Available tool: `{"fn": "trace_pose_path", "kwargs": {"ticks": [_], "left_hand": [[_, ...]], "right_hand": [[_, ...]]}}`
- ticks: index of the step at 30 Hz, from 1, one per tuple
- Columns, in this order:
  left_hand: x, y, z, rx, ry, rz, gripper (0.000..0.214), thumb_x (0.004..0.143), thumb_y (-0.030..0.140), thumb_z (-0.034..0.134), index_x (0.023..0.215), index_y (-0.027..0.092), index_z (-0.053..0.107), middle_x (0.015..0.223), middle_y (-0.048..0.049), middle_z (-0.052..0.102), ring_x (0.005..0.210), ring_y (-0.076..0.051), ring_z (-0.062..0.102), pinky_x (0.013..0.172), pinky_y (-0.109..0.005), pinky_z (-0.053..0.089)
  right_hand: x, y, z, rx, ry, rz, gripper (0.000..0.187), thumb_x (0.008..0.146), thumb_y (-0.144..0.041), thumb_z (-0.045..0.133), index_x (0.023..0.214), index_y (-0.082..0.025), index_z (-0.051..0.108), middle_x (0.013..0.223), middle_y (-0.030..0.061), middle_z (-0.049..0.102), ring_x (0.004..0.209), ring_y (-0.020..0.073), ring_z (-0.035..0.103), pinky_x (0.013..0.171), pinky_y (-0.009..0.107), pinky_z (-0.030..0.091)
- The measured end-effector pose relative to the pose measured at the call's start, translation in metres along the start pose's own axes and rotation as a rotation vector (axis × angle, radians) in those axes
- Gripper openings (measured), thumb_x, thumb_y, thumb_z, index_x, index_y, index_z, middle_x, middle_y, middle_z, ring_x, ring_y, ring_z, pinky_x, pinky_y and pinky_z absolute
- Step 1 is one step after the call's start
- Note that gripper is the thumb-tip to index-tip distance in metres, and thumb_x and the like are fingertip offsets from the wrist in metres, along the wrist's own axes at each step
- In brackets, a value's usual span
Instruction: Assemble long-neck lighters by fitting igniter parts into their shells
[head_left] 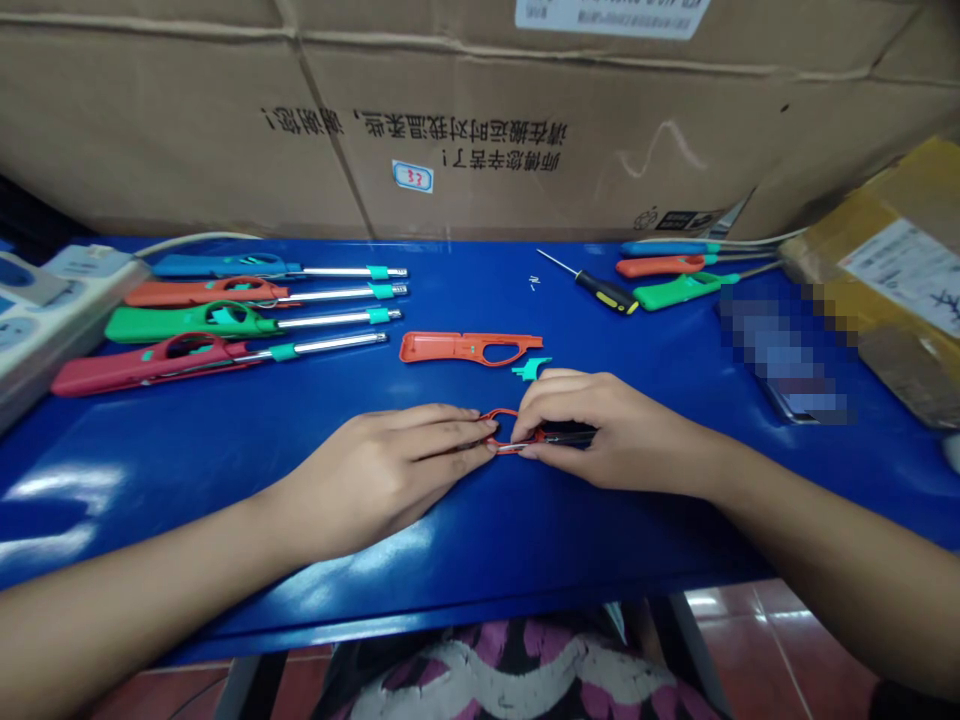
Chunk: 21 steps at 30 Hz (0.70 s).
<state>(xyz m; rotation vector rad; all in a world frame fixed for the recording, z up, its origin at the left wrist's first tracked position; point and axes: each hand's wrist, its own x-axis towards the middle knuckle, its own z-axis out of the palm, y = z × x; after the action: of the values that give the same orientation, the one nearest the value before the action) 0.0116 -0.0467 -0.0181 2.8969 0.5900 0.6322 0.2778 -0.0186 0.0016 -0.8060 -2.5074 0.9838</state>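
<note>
Near the table's front edge, my left hand (397,465) lies over the handle end of an opened orange gas lighter (504,413), fingers pressed on it. My right hand (600,425) pinches the same lighter at its trigger loop, with thumb and fingertips at the loop's right end. A dark metal rod (574,437) runs under the right palm; much of it is hidden. Just beyond lies a loose orange handle half (461,348), inner side up. Beside that is a small teal trigger piece (532,369), partly behind my right fingers.
Several long lighters (199,322) lie in a row at left, by a white power strip (67,300). A screwdriver (600,290), more lighters (679,290), a blurred phone (791,360) and a yellow package (892,250) are at right. A cardboard box (450,90) stands behind.
</note>
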Motion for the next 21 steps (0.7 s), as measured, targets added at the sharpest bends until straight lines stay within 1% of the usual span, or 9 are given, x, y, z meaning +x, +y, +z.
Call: {"fn": "trace_pose_path", "kwargs": {"ticks": [3,7,11,14,17,19,21], "left_hand": [[0.0003,0.0005,-0.0005,0.011,0.002,0.005,0.034,0.096,0.011,0.057,0.129,0.013,0.065,0.130,-0.0078,0.070,0.123,-0.024,0.064,0.107,-0.038,0.056],[0.0004,0.0013,-0.0005,0.001,0.002,-0.010,0.035,0.097,0.012,0.056,0.131,0.016,0.064,0.131,-0.0074,0.069,0.124,-0.023,0.064,0.108,-0.037,0.055],[0.0004,0.0017,-0.0002,-0.011,0.000,-0.024,0.037,0.096,0.012,0.056,0.133,0.017,0.063,0.131,-0.0078,0.069,0.124,-0.023,0.064,0.108,-0.038,0.055],[0.0010,0.0017,-0.0005,-0.001,-0.005,-0.026,0.037,0.097,0.012,0.054,0.133,0.016,0.062,0.130,-0.0080,0.069,0.123,-0.023,0.064,0.105,-0.038,0.057],[0.0017,0.0019,-0.0010,0.017,-0.015,-0.021,0.034,0.098,0.012,0.053,0.131,0.014,0.062,0.129,-0.0091,0.070,0.121,-0.023,0.065,0.103,-0.038,0.058],[0.0017,0.0022,-0.0010,0.025,-0.020,-0.026,0.034,0.098,0.012,0.053,0.130,0.014,0.063,0.128,-0.0093,0.070,0.120,-0.024,0.065,0.102,-0.039,0.059],[0.0015,0.0026,-0.0007,0.029,-0.025,-0.040,0.034,0.098,0.012,0.053,0.130,0.014,0.063,0.128,-0.0093,0.070,0.118,-0.024,0.066,0.100,-0.039,0.059]], "right_hand": [[-0.0009,0.0006,0.0002,-0.027,0.000,-0.031,0.008,0.093,-0.019,0.065,0.097,-0.022,0.071,0.092,0.0016,0.071,0.087,0.0139,0.063,0.084,0.028,0.049],[-0.0015,0.0009,-0.0005,-0.058,-0.009,-0.052,0.009,0.093,-0.018,0.063,0.098,-0.022,0.070,0.094,0.0022,0.071,0.089,0.0148,0.063,0.085,0.029,0.049],[-0.0013,-0.0003,-0.0017,-0.120,-0.019,-0.073,0.010,0.095,-0.019,0.060,0.092,-0.022,0.069,0.089,0.0021,0.071,0.086,0.0162,0.062,0.083,0.031,0.048],[-0.0018,-0.0018,-0.0015,-0.140,-0.023,-0.097,0.013,0.096,-0.018,0.058,0.092,-0.022,0.069,0.091,0.0019,0.072,0.089,0.0168,0.062,0.086,0.032,0.048],[-0.0025,-0.0023,0.0005,-0.097,0.030,-0.048,0.012,0.095,-0.018,0.058,0.095,-0.022,0.069,0.093,0.0025,0.072,0.088,0.0156,0.064,0.082,0.030,0.049],[-0.0024,-0.0016,0.0026,-0.060,0.077,0.008,0.011,0.093,-0.017,0.060,0.093,-0.021,0.070,0.092,0.0024,0.070,0.084,0.0142,0.063,0.077,0.028,0.049],[-0.0017,-0.0005,0.0046,-0.018,0.089,0.056,0.012,0.092,-0.015,0.061,0.090,-0.020,0.071,0.091,0.0019,0.069,0.082,0.0131,0.063,0.075,0.026,0.049]]}}
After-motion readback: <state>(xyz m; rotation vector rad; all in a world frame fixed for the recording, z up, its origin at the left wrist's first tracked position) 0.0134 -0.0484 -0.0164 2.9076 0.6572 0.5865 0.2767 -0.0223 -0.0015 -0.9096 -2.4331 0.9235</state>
